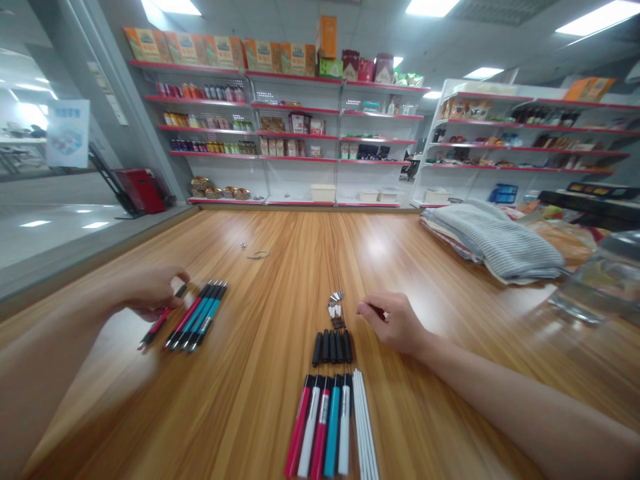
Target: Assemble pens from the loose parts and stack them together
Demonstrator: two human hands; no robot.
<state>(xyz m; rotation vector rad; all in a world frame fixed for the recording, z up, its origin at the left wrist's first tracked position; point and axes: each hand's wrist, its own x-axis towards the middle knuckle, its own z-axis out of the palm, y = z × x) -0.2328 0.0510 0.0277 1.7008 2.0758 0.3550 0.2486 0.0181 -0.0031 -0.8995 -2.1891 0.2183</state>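
Observation:
My left hand [157, 292] is closed around a red pen [159, 327] with black ends, at the left of the wooden table. Just right of it lies a row of several assembled pens [197, 317], red and blue. My right hand [393, 322] rests on the table with fingers curled, and nothing shows in it. Near its fingertips are small silver tips [336, 296], white bits [335, 311] and small dark springs [339, 323]. Below them lie several black grips [333, 347], then red, white and blue pen barrels [320, 427] beside thin white refills [365, 427].
A thin loop [259, 255] and a small silver piece [243, 245] lie farther back. Folded striped cloth [500, 237] and a clear container [600, 280] stand at the right. Stocked shelves [295, 159] rise behind the table [270, 347].

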